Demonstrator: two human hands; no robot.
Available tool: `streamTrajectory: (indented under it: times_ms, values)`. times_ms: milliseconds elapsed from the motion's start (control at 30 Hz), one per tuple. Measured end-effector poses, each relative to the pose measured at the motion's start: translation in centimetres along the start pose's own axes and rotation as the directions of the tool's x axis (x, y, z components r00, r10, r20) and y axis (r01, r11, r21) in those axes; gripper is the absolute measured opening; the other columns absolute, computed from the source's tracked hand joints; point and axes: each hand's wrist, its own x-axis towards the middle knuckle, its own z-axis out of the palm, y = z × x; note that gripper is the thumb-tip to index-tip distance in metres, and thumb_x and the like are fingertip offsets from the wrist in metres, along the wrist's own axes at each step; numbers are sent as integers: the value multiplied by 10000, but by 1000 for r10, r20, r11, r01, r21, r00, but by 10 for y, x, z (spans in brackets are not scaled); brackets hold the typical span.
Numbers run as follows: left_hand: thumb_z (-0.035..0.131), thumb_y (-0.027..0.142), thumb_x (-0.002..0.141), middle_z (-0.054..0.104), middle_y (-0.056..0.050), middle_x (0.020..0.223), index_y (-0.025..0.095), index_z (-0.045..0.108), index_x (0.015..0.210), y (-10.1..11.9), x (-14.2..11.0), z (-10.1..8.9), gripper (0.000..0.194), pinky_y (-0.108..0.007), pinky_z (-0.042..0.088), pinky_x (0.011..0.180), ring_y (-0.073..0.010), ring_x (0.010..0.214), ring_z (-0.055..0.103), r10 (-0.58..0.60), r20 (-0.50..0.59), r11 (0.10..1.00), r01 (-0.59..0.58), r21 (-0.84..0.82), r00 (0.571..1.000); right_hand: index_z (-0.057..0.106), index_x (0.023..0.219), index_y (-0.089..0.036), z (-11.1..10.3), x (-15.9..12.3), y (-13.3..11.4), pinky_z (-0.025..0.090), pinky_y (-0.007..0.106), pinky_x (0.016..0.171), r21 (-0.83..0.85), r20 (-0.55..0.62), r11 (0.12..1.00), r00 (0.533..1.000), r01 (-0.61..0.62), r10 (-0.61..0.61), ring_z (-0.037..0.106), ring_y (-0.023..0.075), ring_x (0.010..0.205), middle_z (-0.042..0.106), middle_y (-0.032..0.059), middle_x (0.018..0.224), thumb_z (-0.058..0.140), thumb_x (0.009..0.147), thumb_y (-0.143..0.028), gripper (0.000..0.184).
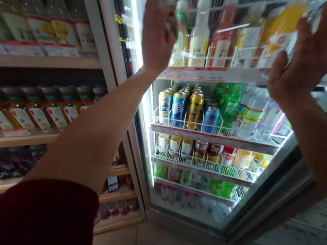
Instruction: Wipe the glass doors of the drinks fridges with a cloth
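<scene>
My left hand [156, 30] is raised to the top shelf [205, 73] of an open, lit drinks fridge. Its fingers are curled beside a pale bottle with a green cap [181, 33]; what they grip is hidden. My right hand [307, 57] is up at the right end of the same shelf, palm towards the fridge. Its thumb and fingers are wrapped round a tilted, blurred orange drink bottle [284, 26]. A white bottle [199, 34] and a red bottle [222, 35] stand between the two hands.
Lower fridge shelves hold cans [185, 106], green bottles [228, 100] and small cups [184, 145]. The glass fridge door [283, 199] stands swung out at lower right. At left, wooden shelves [31, 61] carry rows of bottled drinks [37, 114]. The floor is tiled.
</scene>
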Motion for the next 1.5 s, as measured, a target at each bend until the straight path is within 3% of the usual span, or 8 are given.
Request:
streamTrajectory:
  times_ms: [267, 433, 633, 800, 967, 1167, 1333, 1500]
  values:
    - [446, 210, 814, 336, 12, 1428, 241, 488, 1118, 14, -8, 17, 309, -371, 266, 1134, -161, 1354, 248, 455, -12, 801, -415, -431, 890, 363, 1356, -197, 0, -2, -11, 161, 503, 1095, 220, -116, 974, 993, 51, -26, 181, 234, 1379, 271, 99, 1469, 368, 876, -325, 497]
    - [376, 176, 838, 193, -65, 1480, 173, 443, 1137, 13, -1, 21, 307, -509, 196, 1136, -229, 1386, 126, -106, -323, 921, -29, -388, 940, 324, 1373, -218, 0, -4, -12, 185, 496, 1091, 209, -137, 977, 990, 45, -17, 205, 240, 1372, 283, 87, 1467, 388, 862, -289, 520]
    - [429, 279, 828, 365, 38, 1404, 282, 506, 1074, 43, -13, 23, 259, -402, 318, 1113, -171, 1357, 239, 571, -18, 746, -527, -407, 821, 308, 1380, -235, -1, -8, -11, 168, 488, 1101, 223, -130, 973, 991, 54, -25, 194, 228, 1377, 274, 72, 1472, 400, 855, -280, 535]
    - [391, 146, 816, 231, -42, 1474, 173, 459, 1124, 25, 5, 21, 316, -475, 250, 1127, -216, 1368, 192, -54, -382, 937, -85, -339, 922, 341, 1362, -217, -2, -8, -11, 192, 495, 1091, 209, -136, 976, 990, 53, -25, 215, 234, 1371, 294, 84, 1463, 401, 855, -266, 513]
    - [415, 216, 818, 390, -14, 1395, 223, 503, 1070, 43, 2, 18, 267, -416, 349, 1082, -182, 1349, 258, 524, -164, 784, -548, -290, 836, 356, 1353, -212, -4, -8, -11, 206, 499, 1086, 215, -148, 975, 989, 61, -29, 229, 239, 1366, 317, 91, 1451, 417, 853, -274, 508]
    - [363, 79, 811, 198, -101, 1481, 119, 412, 1155, 21, 20, 18, 350, -498, 204, 1130, -223, 1383, 118, 41, -386, 960, -144, -241, 922, 338, 1363, -225, -2, -8, -10, 198, 498, 1092, 224, -157, 972, 987, 66, -31, 224, 241, 1367, 299, 81, 1460, 412, 852, -268, 518]
    - [468, 202, 802, 378, -11, 1406, 225, 514, 1078, 46, 0, 21, 280, -374, 320, 1096, -174, 1353, 245, 575, -190, 760, -605, -236, 796, 346, 1358, -217, -2, -8, -10, 193, 485, 1093, 220, -161, 973, 986, 72, -36, 224, 234, 1368, 308, 89, 1455, 423, 849, -271, 518]
    - [397, 121, 795, 278, -90, 1453, 171, 470, 1162, 31, -2, 19, 377, -457, 311, 1087, -226, 1358, 230, 16, -381, 960, -121, -252, 924, 346, 1357, -224, -2, -9, -10, 188, 479, 1095, 224, -157, 972, 987, 67, -32, 222, 230, 1369, 315, 84, 1453, 422, 845, -270, 520]
